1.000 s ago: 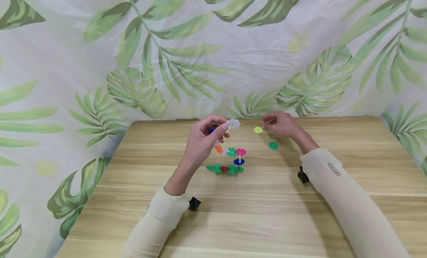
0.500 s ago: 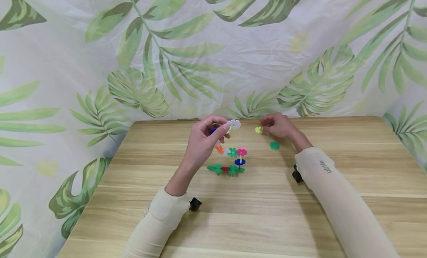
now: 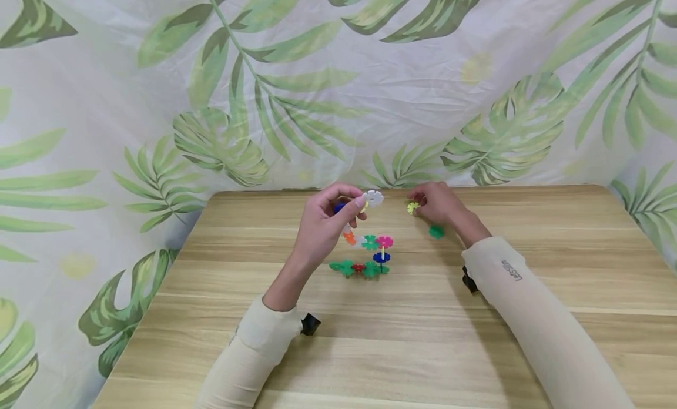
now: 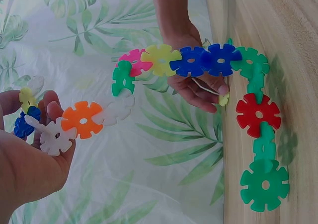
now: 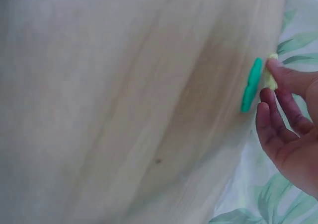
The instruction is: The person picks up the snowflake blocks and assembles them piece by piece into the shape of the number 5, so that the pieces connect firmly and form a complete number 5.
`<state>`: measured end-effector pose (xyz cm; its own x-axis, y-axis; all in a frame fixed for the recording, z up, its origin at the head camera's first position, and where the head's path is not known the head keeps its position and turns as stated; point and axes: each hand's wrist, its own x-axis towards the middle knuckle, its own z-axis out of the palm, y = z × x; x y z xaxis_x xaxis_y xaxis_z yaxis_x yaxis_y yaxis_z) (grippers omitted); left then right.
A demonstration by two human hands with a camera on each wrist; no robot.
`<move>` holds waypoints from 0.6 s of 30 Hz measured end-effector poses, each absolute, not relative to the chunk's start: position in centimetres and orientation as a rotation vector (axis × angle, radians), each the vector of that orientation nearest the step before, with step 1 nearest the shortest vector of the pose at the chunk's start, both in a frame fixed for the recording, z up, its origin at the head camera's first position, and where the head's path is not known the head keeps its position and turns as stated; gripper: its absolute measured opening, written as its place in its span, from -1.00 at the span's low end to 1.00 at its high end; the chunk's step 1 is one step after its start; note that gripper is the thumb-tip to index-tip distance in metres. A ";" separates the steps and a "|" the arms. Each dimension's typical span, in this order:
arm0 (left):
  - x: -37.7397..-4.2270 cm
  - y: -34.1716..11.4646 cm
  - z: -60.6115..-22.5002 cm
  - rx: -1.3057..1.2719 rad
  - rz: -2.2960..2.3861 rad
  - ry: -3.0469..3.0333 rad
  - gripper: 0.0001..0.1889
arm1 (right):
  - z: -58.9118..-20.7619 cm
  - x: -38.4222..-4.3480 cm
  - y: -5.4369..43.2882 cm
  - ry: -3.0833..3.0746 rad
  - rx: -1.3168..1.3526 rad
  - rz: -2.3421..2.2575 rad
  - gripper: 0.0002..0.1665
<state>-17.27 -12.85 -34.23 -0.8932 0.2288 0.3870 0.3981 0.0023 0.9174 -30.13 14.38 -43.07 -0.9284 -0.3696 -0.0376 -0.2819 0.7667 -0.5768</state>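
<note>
My left hand holds the upper end of a chain of interlocking snowflake discs, its thumb and fingers pinching near a blue disc and a white disc that sticks out past the thumb. From there the chain runs through an orange disc, a pink disc and blue ones down to a green and red bottom row at the tabletop. At the right, my right hand pinches a loose yellow snowflake disc between thumb and fingers, low by the table's far side.
A loose green snowflake disc lies on the wooden table, just below the right hand in the head view. Behind the table's far edge hangs a leaf-patterned cloth. Each sleeve cuff carries a black wrist camera.
My right hand has moved slightly left and down onto the yellow disc, which is now tilted in its fingers. The left hand keeps its hold on the chain.
</note>
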 end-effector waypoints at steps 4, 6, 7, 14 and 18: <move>-17.2 -12.8 -34.2 -0.668 -2.028 -2.132 -0.86 | -42.5 -29.5 14.3 2.822 -0.510 -0.917 -0.56; -17.2 -12.8 -34.2 -0.665 -2.029 -2.134 -0.86 | -42.5 -29.1 14.5 2.826 -0.494 -0.965 -0.58; -17.2 -12.8 -34.2 -0.666 -2.030 -2.134 -0.86 | -42.4 -28.9 14.6 2.824 -0.483 -0.997 -0.60; -17.1 -12.7 -34.3 -0.666 -2.033 -2.134 -0.85 | -41.7 -26.9 15.1 2.817 -0.389 -1.279 -0.71; -17.2 -12.7 -34.3 -0.666 -2.036 -2.127 -0.85 | -40.9 -25.6 15.1 2.753 -0.362 -1.463 -0.70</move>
